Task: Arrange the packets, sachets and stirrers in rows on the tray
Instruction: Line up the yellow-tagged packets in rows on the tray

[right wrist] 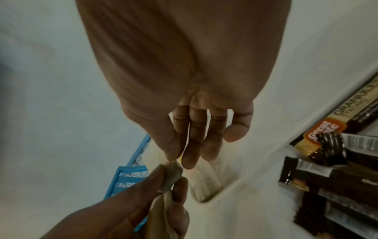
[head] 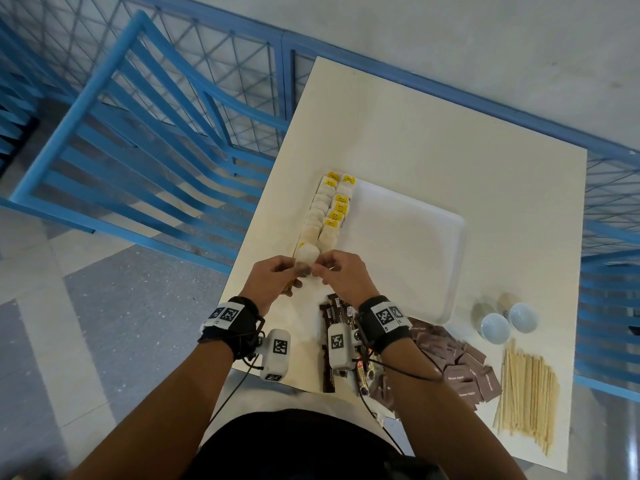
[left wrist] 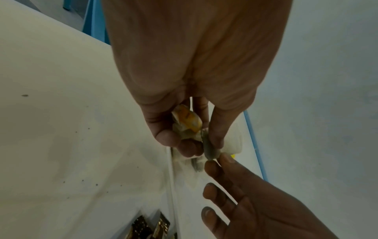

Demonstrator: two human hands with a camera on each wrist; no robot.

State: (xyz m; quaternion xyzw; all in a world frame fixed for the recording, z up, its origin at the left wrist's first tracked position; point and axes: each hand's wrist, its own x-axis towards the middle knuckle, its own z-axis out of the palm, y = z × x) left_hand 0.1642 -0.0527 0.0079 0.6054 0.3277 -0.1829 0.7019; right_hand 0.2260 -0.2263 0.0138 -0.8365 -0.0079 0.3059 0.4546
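Head view: tea bag (head: pixel 307 255) pinched between left hand (head: pixel 277 277) and right hand (head: pixel 341 273), fingers curled, above near end of tray (head: pixel 408 244) rows. Risk: string tag snagging, dragging laid bags askew. Left wrist only: spare bags, apparently several, bunched in left palm.
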